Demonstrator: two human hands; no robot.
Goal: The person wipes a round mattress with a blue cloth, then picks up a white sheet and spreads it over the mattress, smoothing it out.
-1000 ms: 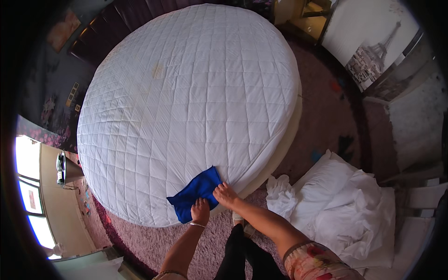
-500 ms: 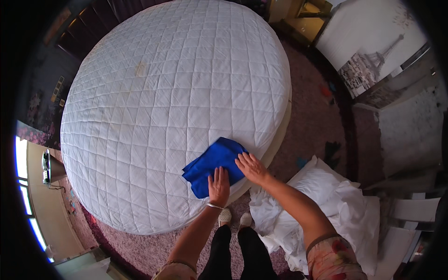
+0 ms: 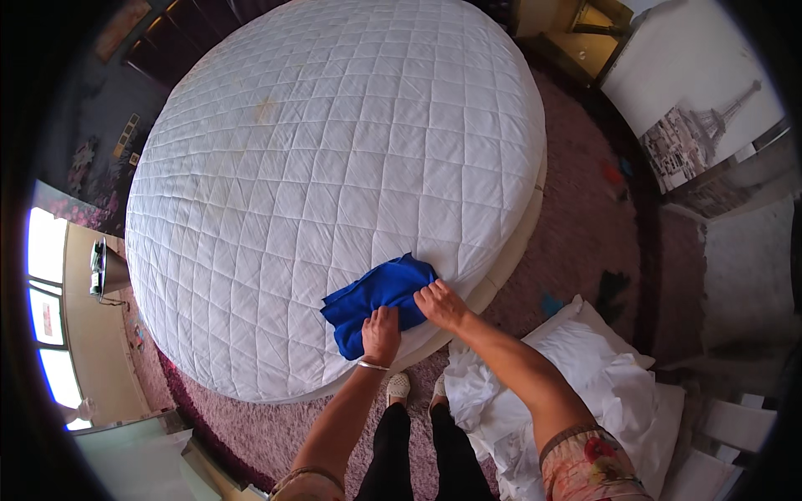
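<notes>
A folded blue cloth [image 3: 380, 285] lies on the near edge of a round bed with a white quilted mattress cover [image 3: 334, 192]. My left hand [image 3: 382, 336] has its fingers curled into the cloth's near side, and a bracelet circles that wrist. At the cloth's right side, my right hand [image 3: 440, 305] pinches the fabric with bent fingers. Between and beyond the two hands the cloth is slightly wrinkled, its left corner spread on the quilting. My palms hide the part of the cloth beneath them.
White pillows and crumpled bedding [image 3: 576, 376] are heaped on the floor at my right. Purplish carpet [image 3: 284, 447] surrounds the bed. A waste bin [image 3: 113, 271] stands left of the bed, and a yellow-lit cabinet [image 3: 585, 50] at the far right.
My fingers, flat on the cloth before, have curled and taken hold of it. The cloth has been pulled slightly and bunched. The view has shifted a little.
</notes>
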